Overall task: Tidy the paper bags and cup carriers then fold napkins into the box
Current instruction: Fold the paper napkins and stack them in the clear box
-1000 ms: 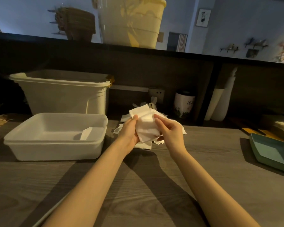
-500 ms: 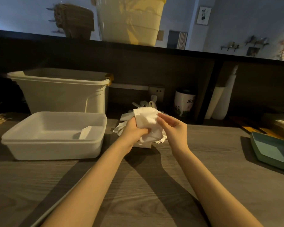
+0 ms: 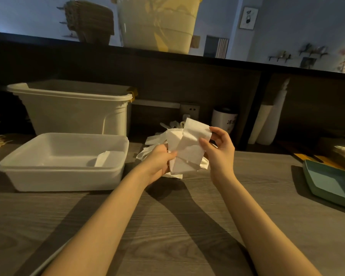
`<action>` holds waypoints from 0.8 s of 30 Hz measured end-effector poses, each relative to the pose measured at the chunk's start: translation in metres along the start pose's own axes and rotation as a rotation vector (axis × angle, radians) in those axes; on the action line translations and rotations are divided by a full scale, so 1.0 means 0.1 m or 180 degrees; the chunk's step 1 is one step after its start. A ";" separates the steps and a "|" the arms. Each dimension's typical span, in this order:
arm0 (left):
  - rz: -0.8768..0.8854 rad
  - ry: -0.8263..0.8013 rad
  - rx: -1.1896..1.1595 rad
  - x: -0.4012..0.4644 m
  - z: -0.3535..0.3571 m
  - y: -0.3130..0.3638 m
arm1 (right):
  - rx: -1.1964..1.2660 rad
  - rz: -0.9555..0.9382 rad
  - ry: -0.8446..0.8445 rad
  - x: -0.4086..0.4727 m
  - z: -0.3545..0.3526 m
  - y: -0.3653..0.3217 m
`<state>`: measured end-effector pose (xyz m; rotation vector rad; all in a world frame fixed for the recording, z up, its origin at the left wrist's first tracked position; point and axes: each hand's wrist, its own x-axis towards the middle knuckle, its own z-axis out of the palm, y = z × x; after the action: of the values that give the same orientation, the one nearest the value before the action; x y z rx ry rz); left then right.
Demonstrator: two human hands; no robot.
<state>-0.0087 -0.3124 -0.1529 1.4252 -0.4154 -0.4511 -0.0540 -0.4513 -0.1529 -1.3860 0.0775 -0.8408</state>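
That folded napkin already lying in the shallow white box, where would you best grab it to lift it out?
Pinch the folded napkin at its raised upper edge, reaching straight down from above. It seems to lean against the right wall of the shallow box, so that edge probably stands free while the walls block a sideways approach.

Both hands [image 3: 189, 154] raised, fingers curled, pinching.

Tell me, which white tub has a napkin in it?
The shallow tub nearest the left hand: a folded napkin lies inside. The taller tub behind shows none.
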 end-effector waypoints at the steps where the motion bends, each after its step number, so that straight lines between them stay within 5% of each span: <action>1: -0.0057 0.0035 -0.0170 -0.01 0.00 0.00 | 0.0071 0.0052 -0.0068 0.00 -0.01 0.00; 6: -0.0215 0.0392 -0.0806 0.00 -0.02 0.04 | 0.0064 0.0353 -0.0562 0.00 -0.03 -0.02; 13: -0.0246 0.0112 -0.0962 0.00 0.01 0.07 | -0.0764 0.0106 -0.0736 -0.06 0.01 0.07; 19: 0.0164 0.0334 0.0561 -0.03 0.02 0.02 | -0.0996 -0.0082 -0.0733 -0.05 0.03 0.06; 24: 0.0201 0.0424 0.0980 -0.02 0.03 0.02 | -0.0766 0.0042 -0.0496 -0.03 0.02 0.03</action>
<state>-0.0123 -0.3139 -0.1505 1.7240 -0.4336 -0.2455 -0.0533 -0.4483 -0.1565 -1.6712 0.0692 -0.7270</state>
